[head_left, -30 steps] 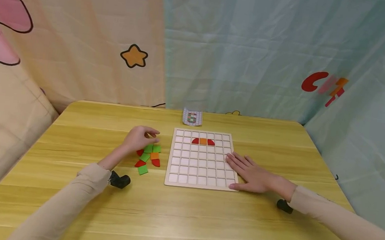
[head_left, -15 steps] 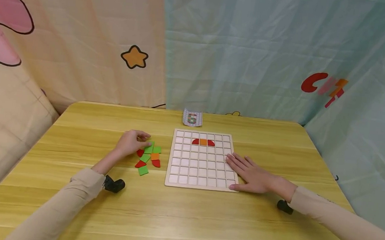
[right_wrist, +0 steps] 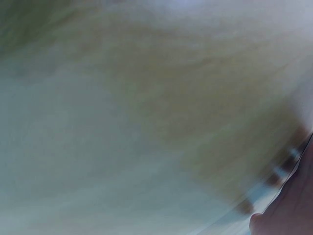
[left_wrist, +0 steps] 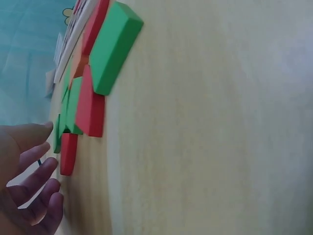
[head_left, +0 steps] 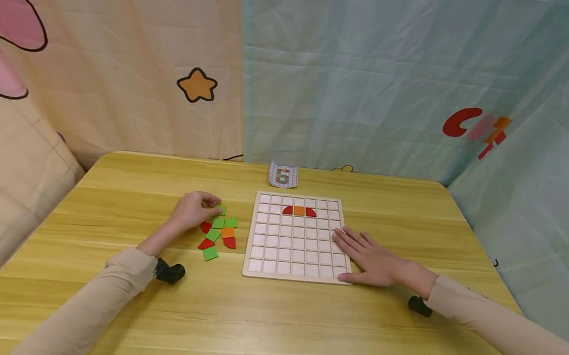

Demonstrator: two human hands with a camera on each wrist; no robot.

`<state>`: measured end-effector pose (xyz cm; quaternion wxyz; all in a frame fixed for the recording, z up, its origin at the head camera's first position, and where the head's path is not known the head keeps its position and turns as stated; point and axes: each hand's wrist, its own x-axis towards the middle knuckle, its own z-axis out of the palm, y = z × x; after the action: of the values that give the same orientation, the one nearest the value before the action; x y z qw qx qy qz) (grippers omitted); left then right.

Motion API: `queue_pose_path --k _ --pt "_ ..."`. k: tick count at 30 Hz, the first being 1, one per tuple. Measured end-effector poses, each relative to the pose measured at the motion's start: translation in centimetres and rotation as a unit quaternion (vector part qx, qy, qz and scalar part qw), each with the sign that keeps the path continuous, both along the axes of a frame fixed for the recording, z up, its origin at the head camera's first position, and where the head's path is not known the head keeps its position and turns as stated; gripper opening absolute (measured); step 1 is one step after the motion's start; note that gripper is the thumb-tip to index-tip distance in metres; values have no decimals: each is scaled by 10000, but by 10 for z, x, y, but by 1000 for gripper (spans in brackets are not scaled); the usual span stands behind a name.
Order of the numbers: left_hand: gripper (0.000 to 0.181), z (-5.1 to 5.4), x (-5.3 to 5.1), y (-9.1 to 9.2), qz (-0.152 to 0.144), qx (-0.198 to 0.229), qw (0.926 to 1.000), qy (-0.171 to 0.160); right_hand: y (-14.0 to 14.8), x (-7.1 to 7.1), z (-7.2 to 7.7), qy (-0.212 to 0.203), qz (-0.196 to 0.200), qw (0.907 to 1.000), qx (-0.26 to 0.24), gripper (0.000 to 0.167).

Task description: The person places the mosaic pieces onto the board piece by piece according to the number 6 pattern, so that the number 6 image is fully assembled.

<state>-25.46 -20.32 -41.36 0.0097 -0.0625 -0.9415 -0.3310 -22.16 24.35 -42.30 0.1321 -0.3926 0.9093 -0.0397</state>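
My left hand is at the loose tiles left of the board, its thumb and forefinger pinching the edge of a green square tile. In the left wrist view, the thumb and fingers of the left hand curve beside the tiles. Close by lie more green squares, an orange square and red quarter-round tiles. A wooden grid board carries two red quarter-rounds with an orange square between them. My right hand rests flat with spread fingers on its right edge.
Behind the board, a small pattern card stands curled near the table's back edge. Patterned curtains hang behind and at the sides. Black wrist devices sit below each forearm. The right wrist view is mostly blurred.
My left hand has drawn back to the left and down onto the tiles. One green square has slid away from the green square beneath it. My right hand stays on the board.
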Motion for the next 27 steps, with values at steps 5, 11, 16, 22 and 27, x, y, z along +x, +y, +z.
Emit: queue_pose_path --k 5,11,16,22,27 --pt "37 1 -2 -6 -310 217 9988 -309 0 1 0 -36 -5 10000 12 90" --pt "42 3 -6 -13 -664 344 9948 -695 0 1 1 -42 -20 10000 -16 90" --pt "41 4 -7 -13 -730 325 9938 -774 0 1 1 -29 -21 10000 11 90" --pt "38 3 -8 -11 -682 232 9952 -669 -1 1 2 -28 -14 10000 35 90" --pt "36 2 -10 -10 -634 113 9961 -603 -1 1 2 -43 -14 10000 -14 90"
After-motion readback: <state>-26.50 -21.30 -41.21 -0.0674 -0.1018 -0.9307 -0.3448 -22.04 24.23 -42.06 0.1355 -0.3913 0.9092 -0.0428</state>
